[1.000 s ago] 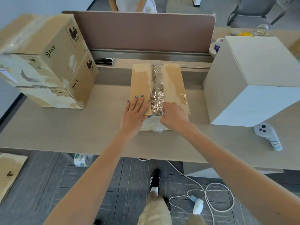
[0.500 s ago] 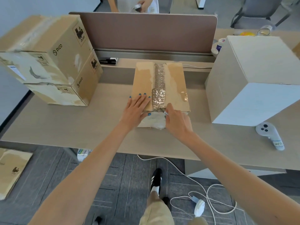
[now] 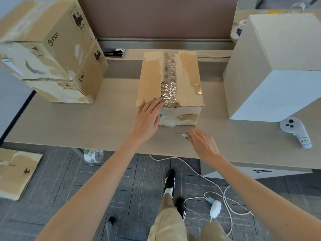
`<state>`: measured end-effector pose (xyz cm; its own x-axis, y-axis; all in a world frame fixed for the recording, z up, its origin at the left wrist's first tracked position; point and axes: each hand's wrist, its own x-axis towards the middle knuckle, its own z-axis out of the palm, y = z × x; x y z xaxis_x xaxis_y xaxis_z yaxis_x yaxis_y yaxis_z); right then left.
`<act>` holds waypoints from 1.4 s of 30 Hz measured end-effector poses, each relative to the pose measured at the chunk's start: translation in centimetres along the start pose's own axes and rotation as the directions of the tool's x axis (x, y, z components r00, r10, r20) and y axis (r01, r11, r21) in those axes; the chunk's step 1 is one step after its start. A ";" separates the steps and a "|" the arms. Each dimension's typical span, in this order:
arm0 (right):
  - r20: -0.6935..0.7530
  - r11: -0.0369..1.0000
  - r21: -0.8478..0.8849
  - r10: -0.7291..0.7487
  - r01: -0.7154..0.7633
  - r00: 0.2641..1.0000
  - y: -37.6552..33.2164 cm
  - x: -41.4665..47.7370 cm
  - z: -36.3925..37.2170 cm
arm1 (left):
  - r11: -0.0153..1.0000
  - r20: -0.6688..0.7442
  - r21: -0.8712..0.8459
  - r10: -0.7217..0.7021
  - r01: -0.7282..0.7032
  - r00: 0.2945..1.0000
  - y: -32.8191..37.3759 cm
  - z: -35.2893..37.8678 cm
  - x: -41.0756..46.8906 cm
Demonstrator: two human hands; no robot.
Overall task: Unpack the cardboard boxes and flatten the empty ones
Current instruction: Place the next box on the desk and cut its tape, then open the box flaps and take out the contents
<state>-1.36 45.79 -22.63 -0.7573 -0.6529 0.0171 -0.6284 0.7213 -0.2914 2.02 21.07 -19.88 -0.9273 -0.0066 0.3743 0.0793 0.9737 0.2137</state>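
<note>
Fingers [image 3: 153, 104] of the left hand [image 3: 147, 119] lie straight and spread over the near left corner of the taped cardboard box [image 3: 187, 79], the tips resting on its top flap beside the crinkled tape strip [image 3: 169, 84] and the thumb against its front face. That box stands closed in the middle of the desk [image 3: 86, 126], the tape running along its centre seam from the far edge to the near one. Just in front of it, the right hand [image 3: 203, 143] hovers low over the desk with its fingers curled, pinching a small white object [image 3: 183, 135] with a thin dark tip, too small to identify. At the left end of the desk two PICO cartons [image 3: 57, 49] are stacked one on the other, well apart from the taped box. On the right stands a large white box [image 3: 278, 66], with a white VR controller [image 3: 295, 131] lying near its front corner. A brown partition [image 3: 156, 16] closes the far side. On the floor are a flattened cardboard box [image 3: 15, 171] at the left, a roll of clear tape [image 3: 93, 155] under the desk edge, and a white cable [image 3: 215, 207] coiled by the person's feet.
</note>
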 end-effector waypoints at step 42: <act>-0.249 0.995 -0.060 -0.091 0.079 0.964 0.1 9.9 -5.2 | 0.953 0.399 0.255 0.049 -0.162 0.916 -3.1 -3.1 7.0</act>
<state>-9.79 40.58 -17.52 -0.7170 -0.6377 0.2816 -0.6957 0.6801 -0.2312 -3.58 17.28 -15.16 -0.9911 0.1328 -0.0071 0.1330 0.9873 -0.0868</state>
